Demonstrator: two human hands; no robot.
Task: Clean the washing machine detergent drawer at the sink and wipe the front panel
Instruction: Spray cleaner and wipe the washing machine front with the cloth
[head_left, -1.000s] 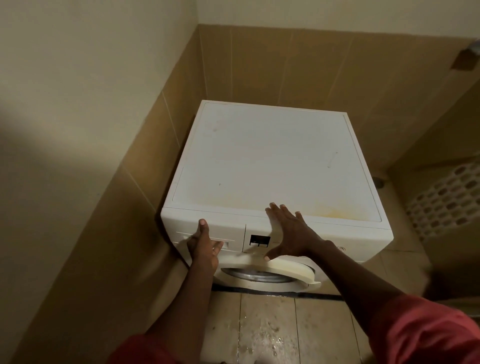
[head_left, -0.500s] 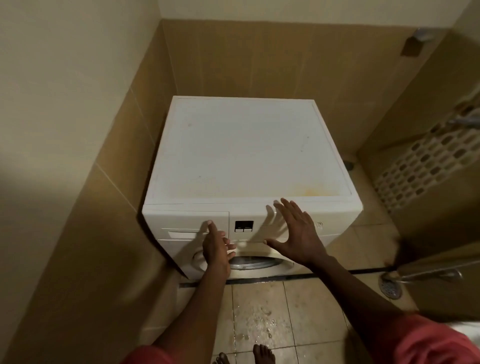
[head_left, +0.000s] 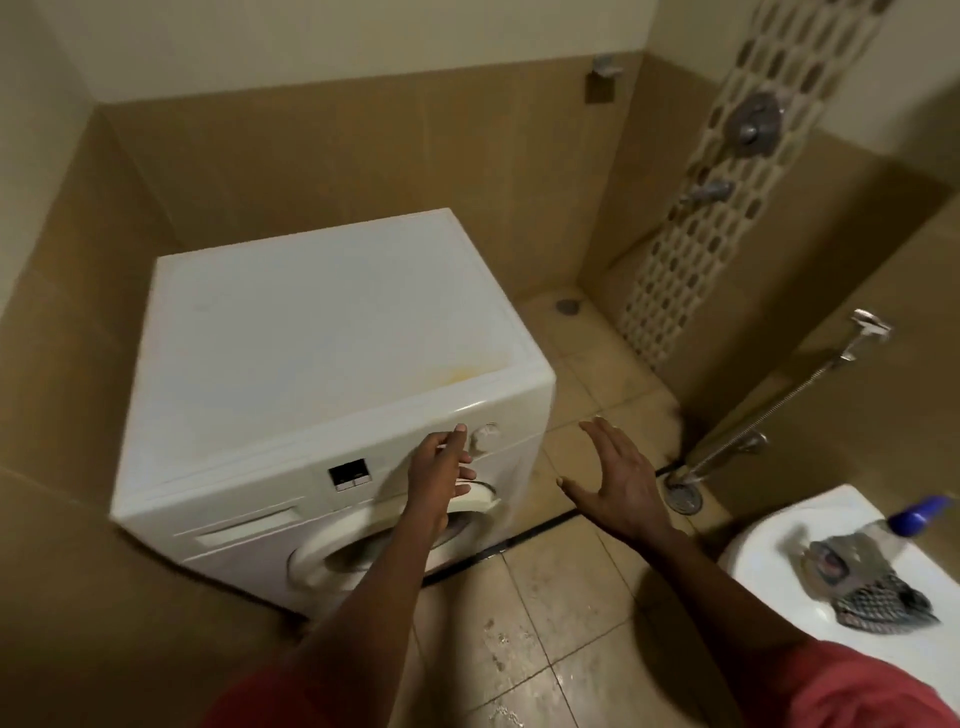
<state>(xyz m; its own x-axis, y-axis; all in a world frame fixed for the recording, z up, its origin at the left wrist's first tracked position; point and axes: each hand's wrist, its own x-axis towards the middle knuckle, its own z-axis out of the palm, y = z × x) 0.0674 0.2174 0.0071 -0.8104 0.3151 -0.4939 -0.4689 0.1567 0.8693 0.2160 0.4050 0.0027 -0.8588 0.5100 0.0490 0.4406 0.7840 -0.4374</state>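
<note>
A white front-loading washing machine (head_left: 332, 343) stands in the tiled corner. Its detergent drawer (head_left: 249, 527) is closed at the left of the front panel (head_left: 374, 467), beside a small dark display (head_left: 349, 475) and a round dial (head_left: 483, 436). My left hand (head_left: 441, 473) hovers in front of the panel just left of the dial, fingers loosely spread, holding nothing. My right hand (head_left: 618, 478) is off the machine, open in the air over the floor to its right. A white sink (head_left: 769, 551) at lower right holds a grey patterned cloth (head_left: 862, 582).
A blue bottle (head_left: 919, 514) lies at the sink's far edge. A chrome hose sprayer (head_left: 779, 400) hangs on the right wall above a floor drain (head_left: 683, 496). Shower taps (head_left: 753, 124) sit on the patterned strip. The floor tiles (head_left: 519, 649) are wet.
The view has swung right, bringing the sink and cloth into sight. My right hand left the front panel and moved right over the floor. My left hand shifted from the drawer toward the dial.
</note>
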